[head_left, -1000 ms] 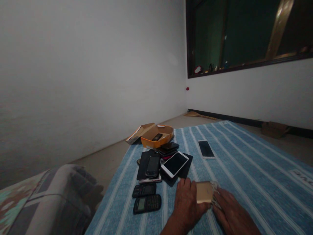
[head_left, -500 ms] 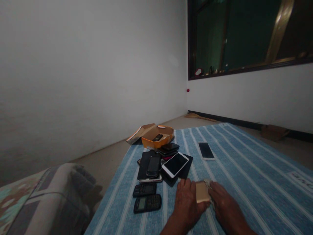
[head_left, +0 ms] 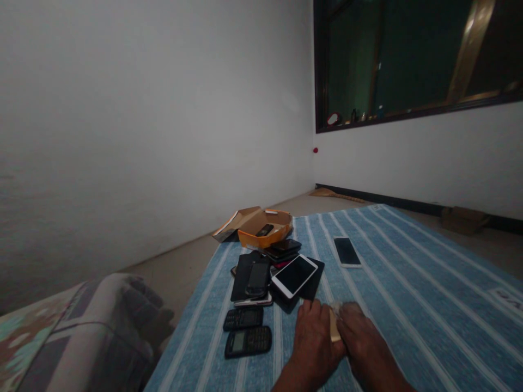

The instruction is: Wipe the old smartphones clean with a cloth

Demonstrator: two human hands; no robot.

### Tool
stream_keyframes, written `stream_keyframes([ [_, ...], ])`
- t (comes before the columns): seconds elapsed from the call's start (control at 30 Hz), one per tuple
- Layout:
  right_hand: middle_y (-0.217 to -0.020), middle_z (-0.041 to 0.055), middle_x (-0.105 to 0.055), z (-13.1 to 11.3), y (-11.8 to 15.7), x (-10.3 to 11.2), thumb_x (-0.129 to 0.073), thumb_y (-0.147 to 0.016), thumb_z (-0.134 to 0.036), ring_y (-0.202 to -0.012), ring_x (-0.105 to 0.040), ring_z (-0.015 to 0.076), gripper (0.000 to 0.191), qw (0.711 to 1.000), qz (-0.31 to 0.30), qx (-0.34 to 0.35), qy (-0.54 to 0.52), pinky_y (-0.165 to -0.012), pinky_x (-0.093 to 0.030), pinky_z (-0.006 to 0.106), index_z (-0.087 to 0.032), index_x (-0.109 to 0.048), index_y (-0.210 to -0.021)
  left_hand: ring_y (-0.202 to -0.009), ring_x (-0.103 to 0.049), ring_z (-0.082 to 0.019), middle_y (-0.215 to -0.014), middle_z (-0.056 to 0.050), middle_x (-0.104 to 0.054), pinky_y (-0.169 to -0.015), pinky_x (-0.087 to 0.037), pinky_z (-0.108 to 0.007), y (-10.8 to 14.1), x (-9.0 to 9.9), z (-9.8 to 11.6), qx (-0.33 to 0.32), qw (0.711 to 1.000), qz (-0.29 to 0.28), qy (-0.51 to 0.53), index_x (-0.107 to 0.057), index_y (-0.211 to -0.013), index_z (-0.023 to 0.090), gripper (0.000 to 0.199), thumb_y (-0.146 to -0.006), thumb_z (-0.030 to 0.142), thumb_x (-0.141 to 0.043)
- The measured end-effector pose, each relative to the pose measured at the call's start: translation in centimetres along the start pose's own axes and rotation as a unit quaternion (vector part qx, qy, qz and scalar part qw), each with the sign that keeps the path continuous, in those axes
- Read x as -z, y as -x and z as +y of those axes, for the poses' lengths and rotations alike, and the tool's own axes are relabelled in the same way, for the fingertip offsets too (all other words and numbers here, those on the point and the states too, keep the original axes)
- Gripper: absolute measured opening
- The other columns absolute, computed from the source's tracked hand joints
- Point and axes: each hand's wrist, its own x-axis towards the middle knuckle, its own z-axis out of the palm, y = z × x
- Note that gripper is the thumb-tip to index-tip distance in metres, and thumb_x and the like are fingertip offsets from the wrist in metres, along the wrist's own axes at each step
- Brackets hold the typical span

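A person's left hand [head_left: 312,335], fingers bent and nearly closed, grips a gold-coloured phone [head_left: 334,328] — only a narrow strip of it shows between the 2 hands. The right hand [head_left: 362,337], fingers curled close, presses a crumpled pale cloth [head_left: 335,306] against the phone's right side; much of the cloth is hidden. Whether the phone rests on the blue-and-white striped cover [head_left: 408,283] below or is held just above it cannot be told. Just beyond the left fingertips, a white-framed smartphone [head_left: 295,276] lies screen up across flat black items. Left of the hand sit 2 black keypad phones [head_left: 248,342], 1 behind the other, and behind them a black smartphone [head_left: 258,279] lies on a flat black item. Farther back, a stack of dark phones [head_left: 286,247] stands before an open orange box [head_left: 250,239] with 1 small dark phone [head_left: 265,230] inside. A white smartphone [head_left: 347,252] lies alone to the right, dark screen up. Beyond the cover, a broom [head_left: 335,195] and a cardboard box [head_left: 464,220] are on the floor near the wall, under a dark-framed window [head_left: 412,60] — a grey-striped blanket [head_left: 98,326] fills the lower left corner.
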Motion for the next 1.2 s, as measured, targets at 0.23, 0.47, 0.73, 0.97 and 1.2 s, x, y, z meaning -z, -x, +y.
stream_keyframes([
  [0.23, -0.117, 0.0120, -0.069, 1.9, 0.2, -0.5, -0.042, -0.086, -0.002, -0.110, -0.062, 0.0252, 0.037, 0.998, 0.026, -0.015, 0.050, -0.091, -0.049, 0.037, -0.016, -0.067, -0.110, -0.101, -0.050, -0.030, -0.105, -0.009, -0.059, -0.093, -0.043, -0.044, 0.0, -0.5, -0.3, 0.005, 1.000, 0.004, 0.011, -0.061, -0.104, 0.017, 0.048, -0.071, 0.048, -0.078],
  [0.47, -0.116, 0.0117, -0.070, 0.2, 0.0, -0.4, -0.043, -0.084, -0.002, -0.109, -0.063, 0.0238, 0.042, 0.999, -0.026, 0.019, -0.013, -0.090, -0.053, 0.035, -0.017, -0.067, -0.116, -0.100, -0.050, -0.029, -0.104, -0.009, -0.059, -0.094, -0.042, -0.044, 0.1, -0.2, -0.3, -0.005, 1.000, -0.001, 0.001, -0.062, -0.104, 0.016, 0.034, -0.078, 0.037, -0.070],
  [0.73, -0.117, 0.0123, -0.070, 1.9, 1.2, -1.3, -0.040, -0.085, -0.002, -0.109, -0.064, 0.0261, 0.042, 0.997, 0.051, -0.018, 0.049, -0.090, -0.053, 0.039, -0.016, -0.068, -0.112, -0.104, -0.050, -0.031, -0.109, -0.010, -0.059, -0.096, -0.043, -0.047, 0.4, 0.5, -0.3, 0.004, 0.999, -0.018, 0.031, -0.061, -0.109, 0.016, 0.046, -0.073, 0.040, -0.077],
  [0.97, -0.117, 0.0118, -0.070, -0.1, 1.7, -1.6, -0.041, -0.082, -0.002, -0.109, -0.065, 0.0243, 0.044, 0.995, 0.071, 0.059, 0.042, -0.086, -0.055, 0.035, -0.018, -0.064, -0.116, -0.112, -0.052, -0.032, -0.124, -0.016, -0.055, -0.099, -0.046, -0.050, 1.3, -0.1, -2.3, -0.069, 0.991, 0.030, 0.107, -0.055, -0.121, 0.014, 0.049, -0.080, 0.036, -0.071],
  [1.2, -0.121, 0.0120, -0.067, 0.8, 1.8, -0.4, -0.037, -0.088, -0.005, -0.112, -0.064, 0.0223, 0.045, 0.998, 0.023, 0.052, -0.030, -0.090, -0.055, 0.034, -0.020, -0.063, -0.121, -0.120, -0.051, -0.033, -0.130, -0.019, -0.054, -0.103, -0.044, -0.052, 1.9, -0.2, -3.4, -0.073, 0.987, 0.037, 0.139, -0.053, -0.124, 0.014, 0.052, -0.080, 0.036, -0.069],
])
